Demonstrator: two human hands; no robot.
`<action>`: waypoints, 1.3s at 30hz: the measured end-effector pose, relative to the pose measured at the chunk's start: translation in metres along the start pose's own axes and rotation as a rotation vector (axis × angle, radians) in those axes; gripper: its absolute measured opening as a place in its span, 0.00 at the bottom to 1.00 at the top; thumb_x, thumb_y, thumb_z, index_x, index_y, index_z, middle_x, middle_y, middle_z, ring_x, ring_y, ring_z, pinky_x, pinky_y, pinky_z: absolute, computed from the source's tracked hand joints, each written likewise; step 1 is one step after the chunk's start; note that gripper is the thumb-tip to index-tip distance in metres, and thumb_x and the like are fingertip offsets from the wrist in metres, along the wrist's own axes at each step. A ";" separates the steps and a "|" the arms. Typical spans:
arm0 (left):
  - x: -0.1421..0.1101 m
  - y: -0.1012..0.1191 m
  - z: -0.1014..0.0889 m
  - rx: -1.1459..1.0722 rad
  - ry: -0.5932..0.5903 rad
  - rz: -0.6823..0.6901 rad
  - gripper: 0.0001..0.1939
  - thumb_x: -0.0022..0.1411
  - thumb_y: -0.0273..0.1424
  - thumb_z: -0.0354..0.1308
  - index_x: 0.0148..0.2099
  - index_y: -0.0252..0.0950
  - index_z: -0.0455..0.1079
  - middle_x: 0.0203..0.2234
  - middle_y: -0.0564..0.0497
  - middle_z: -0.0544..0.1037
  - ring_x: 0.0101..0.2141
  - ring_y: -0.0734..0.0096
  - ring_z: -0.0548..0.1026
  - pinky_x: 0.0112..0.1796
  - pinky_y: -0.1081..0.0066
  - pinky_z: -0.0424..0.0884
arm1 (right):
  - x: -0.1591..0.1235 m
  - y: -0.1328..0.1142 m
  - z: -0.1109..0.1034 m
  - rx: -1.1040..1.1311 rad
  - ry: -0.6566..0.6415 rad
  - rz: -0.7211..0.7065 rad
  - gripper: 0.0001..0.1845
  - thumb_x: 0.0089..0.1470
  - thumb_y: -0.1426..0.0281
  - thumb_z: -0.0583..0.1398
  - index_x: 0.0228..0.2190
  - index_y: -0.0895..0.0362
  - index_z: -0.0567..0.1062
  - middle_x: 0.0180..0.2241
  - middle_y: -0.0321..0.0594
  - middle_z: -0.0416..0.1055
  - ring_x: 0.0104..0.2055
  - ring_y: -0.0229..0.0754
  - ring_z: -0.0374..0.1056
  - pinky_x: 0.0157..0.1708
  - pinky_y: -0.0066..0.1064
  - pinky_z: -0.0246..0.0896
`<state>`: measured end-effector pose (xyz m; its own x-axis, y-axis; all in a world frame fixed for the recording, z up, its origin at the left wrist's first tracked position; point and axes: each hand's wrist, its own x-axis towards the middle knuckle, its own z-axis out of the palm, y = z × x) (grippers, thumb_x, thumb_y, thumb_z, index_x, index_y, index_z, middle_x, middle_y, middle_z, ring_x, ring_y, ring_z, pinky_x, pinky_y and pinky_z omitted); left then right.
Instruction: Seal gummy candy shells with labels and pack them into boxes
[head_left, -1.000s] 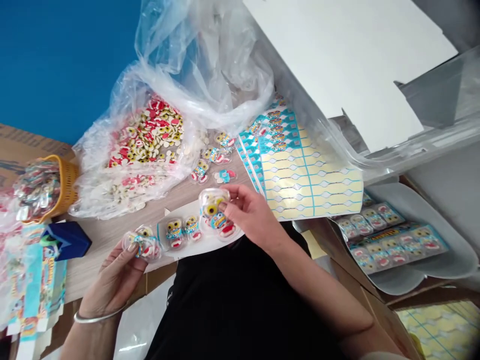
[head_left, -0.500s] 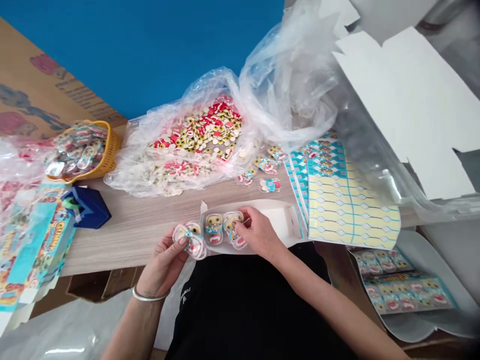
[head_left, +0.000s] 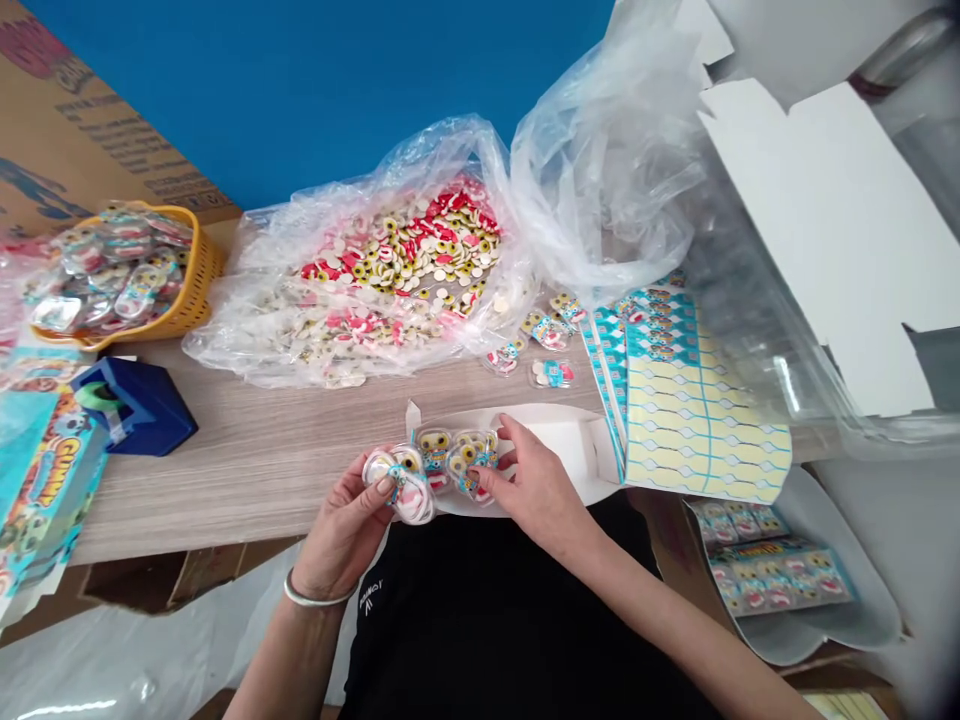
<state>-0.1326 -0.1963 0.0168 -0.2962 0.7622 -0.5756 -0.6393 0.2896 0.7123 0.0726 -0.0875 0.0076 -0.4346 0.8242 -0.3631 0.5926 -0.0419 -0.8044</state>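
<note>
My left hand [head_left: 343, 530] grips a clear plastic blister pack of gummy candy [head_left: 399, 485] with a blue label band. My right hand [head_left: 534, 490] closes around a second blister pack [head_left: 474, 464] lying in a long white cardboard tray [head_left: 551, 440]. Another blister pack [head_left: 435, 458] sits beside it in the tray, partly hidden by the pack in my left hand. Behind them, a clear plastic bag [head_left: 405, 250] holds many loose red, white and yellow candy pieces. A few packs [head_left: 551, 345] lie near the bag.
A yellow basket [head_left: 202, 270] full of packs stands at the left, near a dark blue box [head_left: 142, 410] and printed flat cartons [head_left: 52, 480]. A sheet of labels [head_left: 705, 420] lies on the wood table [head_left: 225, 480]. Rows of packs [head_left: 772, 570] lie at the lower right.
The view has swung and levelled. My right hand has brought its pack down into the white tray, beside the other pack. My left hand still holds its pack.
</note>
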 end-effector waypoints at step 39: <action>0.009 0.014 0.042 1.409 0.156 0.566 0.25 0.58 0.36 0.66 0.57 0.40 0.72 0.43 0.46 0.79 0.33 0.62 0.75 0.40 0.63 0.71 | 0.001 0.006 -0.007 0.245 -0.052 0.056 0.02 0.55 0.69 0.60 0.31 0.54 0.69 0.26 0.33 0.73 0.28 0.39 0.68 0.30 0.30 0.60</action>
<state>-0.1140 -0.1606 0.0383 -0.3891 0.9180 -0.0762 0.7285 0.3573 0.5845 0.0811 -0.0831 0.0057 -0.4435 0.7870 -0.4288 0.4375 -0.2275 -0.8700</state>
